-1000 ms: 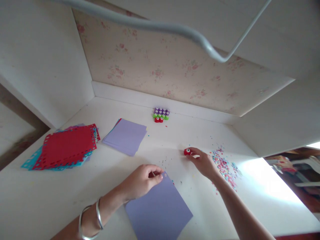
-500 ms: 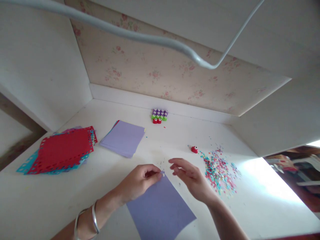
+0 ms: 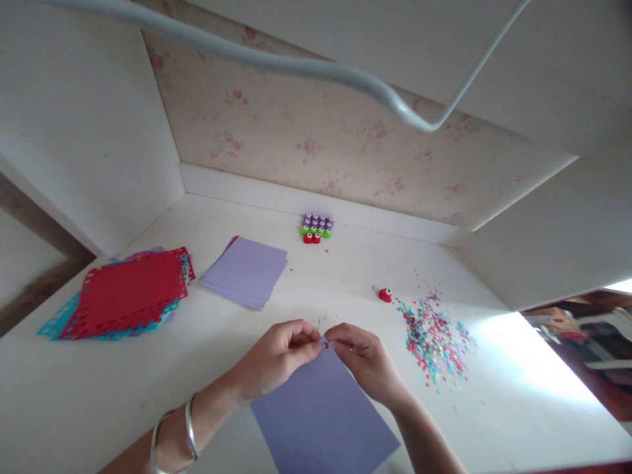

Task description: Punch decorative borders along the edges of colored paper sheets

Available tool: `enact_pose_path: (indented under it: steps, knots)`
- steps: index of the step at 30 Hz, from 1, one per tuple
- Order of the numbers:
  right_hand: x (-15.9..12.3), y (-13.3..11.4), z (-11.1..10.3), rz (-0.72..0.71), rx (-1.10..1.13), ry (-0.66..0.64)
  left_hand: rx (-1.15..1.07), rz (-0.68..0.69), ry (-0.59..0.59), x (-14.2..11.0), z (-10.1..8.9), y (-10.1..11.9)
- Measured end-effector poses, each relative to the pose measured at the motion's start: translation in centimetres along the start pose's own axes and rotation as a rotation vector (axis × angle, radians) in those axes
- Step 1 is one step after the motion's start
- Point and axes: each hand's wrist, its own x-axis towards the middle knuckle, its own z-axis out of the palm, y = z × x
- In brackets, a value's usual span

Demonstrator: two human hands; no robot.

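A purple sheet of paper (image 3: 326,415) lies in front of me, one corner pointing away, with a small punched hole near that corner. My left hand (image 3: 284,355) pinches the corner from the left, thumb on top. From the right, my right hand (image 3: 365,362) grips the same corner between thumb and fingers. To the right lies a red craft punch (image 3: 385,295), apart from both hands. Beyond it spreads a heap of tiny coloured paper pieces (image 3: 434,336).
Several purple, green and red punches (image 3: 317,227) stand in rows near the back wall. A stack of purple paper (image 3: 247,271) lies left of centre. Farther left are red and blue sheets (image 3: 128,289) with punched edges. A white pipe-like bar (image 3: 296,66) crosses overhead.
My right hand has moved left and down onto the paper's corner and closed on it. My left hand keeps its pinch there. The view has shifted slightly.
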Motion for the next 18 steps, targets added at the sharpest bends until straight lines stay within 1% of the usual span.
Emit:
enact_pose_path:
  steps: [4,8,13,18]
  knots:
    - [-0.1,-0.3,0.3,-0.013,-0.066,0.032,0.075,0.047,0.041,0.1,0.1,0.1]
    - [-0.1,-0.6,0.3,-0.057,-0.144,0.065,0.072,0.052,0.058,0.1,0.2,0.0]
    - [-0.2,-0.8,0.2,-0.097,-0.209,0.041,0.055,0.045,0.041,0.1,0.4,-0.2]
    - [-0.2,-1.1,0.1,-0.114,-0.228,0.015,0.032,0.056,0.033,0.2,0.3,-0.4]
